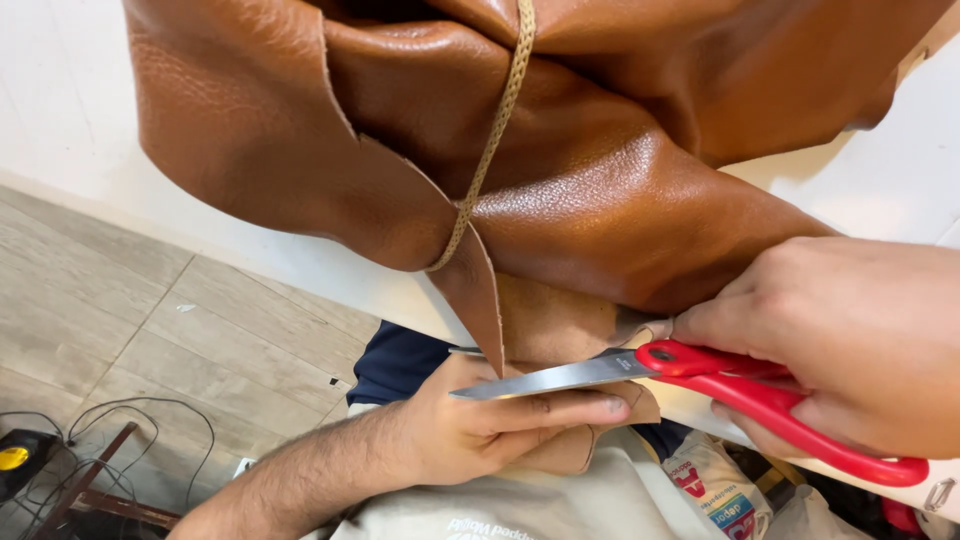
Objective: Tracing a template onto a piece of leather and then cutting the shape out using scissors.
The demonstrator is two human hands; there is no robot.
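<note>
White table edge: scissors (red-handled) meet leather.

The brown leather hide runs off the frame at twelve o'clock and toward two o'clock, so its full outline cannot be told. The braided tan cord also leaves at twelve o'clock. The right hand is cut off at three o'clock; its fingers inside the loops of the red-handled scissors are hidden. The left hand covers part of the suede-side flap. The black device at eight o'clock is cropped.
</note>
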